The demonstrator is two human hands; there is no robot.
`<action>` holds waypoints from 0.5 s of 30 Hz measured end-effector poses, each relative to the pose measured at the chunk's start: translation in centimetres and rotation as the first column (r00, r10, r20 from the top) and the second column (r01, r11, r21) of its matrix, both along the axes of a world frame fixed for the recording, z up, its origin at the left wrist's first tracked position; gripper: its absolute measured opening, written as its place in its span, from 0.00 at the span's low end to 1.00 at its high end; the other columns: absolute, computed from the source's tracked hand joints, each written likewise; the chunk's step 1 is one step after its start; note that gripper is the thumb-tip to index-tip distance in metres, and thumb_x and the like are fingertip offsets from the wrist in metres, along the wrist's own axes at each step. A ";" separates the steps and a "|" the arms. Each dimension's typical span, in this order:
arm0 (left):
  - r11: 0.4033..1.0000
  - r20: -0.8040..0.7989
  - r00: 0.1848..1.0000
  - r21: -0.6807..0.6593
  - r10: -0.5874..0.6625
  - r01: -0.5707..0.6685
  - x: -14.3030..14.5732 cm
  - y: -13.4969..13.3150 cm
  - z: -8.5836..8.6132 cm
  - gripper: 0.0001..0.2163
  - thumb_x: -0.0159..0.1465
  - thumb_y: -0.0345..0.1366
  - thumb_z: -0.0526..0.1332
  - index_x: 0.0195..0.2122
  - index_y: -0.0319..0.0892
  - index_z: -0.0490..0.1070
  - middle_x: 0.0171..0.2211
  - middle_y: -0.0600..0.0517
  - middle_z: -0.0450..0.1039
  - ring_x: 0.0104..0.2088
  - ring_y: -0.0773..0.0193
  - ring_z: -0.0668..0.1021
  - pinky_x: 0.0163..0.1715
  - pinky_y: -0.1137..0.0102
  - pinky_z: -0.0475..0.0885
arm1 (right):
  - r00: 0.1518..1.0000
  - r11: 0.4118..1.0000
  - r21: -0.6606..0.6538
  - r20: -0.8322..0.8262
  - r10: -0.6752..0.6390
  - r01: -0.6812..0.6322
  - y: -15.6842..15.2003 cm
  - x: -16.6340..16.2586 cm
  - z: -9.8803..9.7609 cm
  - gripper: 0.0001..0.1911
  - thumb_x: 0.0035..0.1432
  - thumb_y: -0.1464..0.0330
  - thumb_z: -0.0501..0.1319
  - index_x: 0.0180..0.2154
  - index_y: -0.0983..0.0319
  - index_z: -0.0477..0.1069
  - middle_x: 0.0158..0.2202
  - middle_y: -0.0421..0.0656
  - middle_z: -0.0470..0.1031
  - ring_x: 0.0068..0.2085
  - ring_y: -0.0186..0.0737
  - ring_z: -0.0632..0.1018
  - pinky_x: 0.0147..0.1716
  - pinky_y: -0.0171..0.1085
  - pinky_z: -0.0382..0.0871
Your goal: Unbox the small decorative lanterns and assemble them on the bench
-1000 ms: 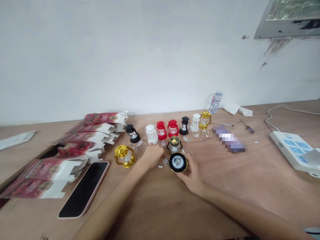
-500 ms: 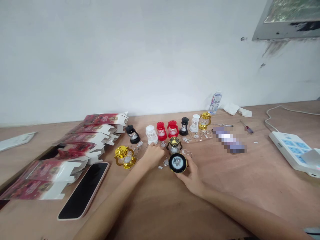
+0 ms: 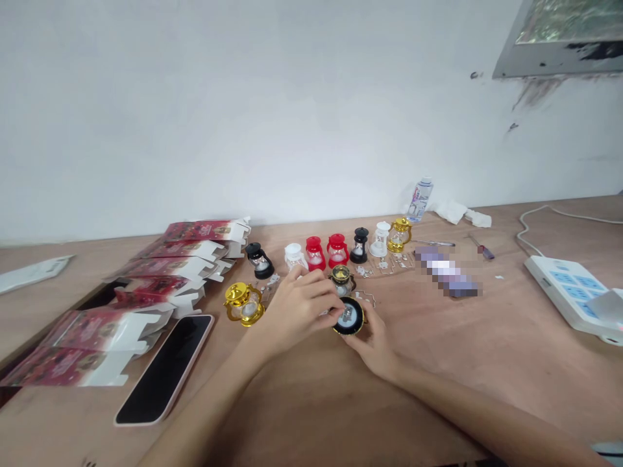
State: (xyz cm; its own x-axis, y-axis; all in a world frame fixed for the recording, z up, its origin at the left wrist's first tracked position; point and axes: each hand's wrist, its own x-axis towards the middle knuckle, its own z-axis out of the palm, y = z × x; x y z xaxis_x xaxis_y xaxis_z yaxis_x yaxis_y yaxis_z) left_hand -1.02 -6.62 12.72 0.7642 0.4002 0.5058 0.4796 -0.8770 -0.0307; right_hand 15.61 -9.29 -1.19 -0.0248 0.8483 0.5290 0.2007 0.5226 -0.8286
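My right hand (image 3: 376, 337) is wrapped round a small lantern (image 3: 356, 319), tilted so that its round black underside with a pale centre faces me. My left hand (image 3: 307, 299) is closed in a pinch, its fingertips at the left edge of that underside. What the pinch holds, if anything, is hidden. Just behind stands a dark lantern with gold trim (image 3: 341, 275). A shiny gold lantern (image 3: 244, 305) stands left of my left hand, and a white lantern (image 3: 294, 254) is partly covered by it.
Red lanterns (image 3: 315, 253), black ones and others stand in a row behind. Small metal and paper bits lie among them. Flattened red boxes (image 3: 189, 230) and a phone (image 3: 165, 370) are at left; a bottle (image 3: 419, 200), a screwdriver (image 3: 481, 249) and a power strip (image 3: 564, 288) at right.
My left hand has moved right and nearer, from beside the white lantern to the underside of the held lantern. My right hand keeps its hold, nearly in the same place.
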 end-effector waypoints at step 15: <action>0.985 -0.194 0.979 -0.151 0.057 -0.088 0.8 -0.4 -0.5 0.08 0.64 0.35 0.55 0.30 0.42 0.70 0.32 0.53 0.72 0.34 0.65 0.69 0.34 0.68 0.57 | 0.997 0.998 0.048 0.066 0.043 -0.046 -0.2 0.1 0.8 0.23 0.49 0.71 0.61 0.49 0.58 0.61 0.45 0.45 0.70 0.46 0.44 0.72 0.45 0.42 0.67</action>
State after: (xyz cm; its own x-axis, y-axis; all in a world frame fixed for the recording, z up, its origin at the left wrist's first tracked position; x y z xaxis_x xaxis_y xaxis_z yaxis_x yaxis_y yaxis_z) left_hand -0.23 -7.02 12.26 0.8056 0.5214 0.2814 0.5409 -0.8410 0.0098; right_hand 15.70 -9.52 -0.36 -0.0975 0.8182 0.5666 0.2290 0.5725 -0.7873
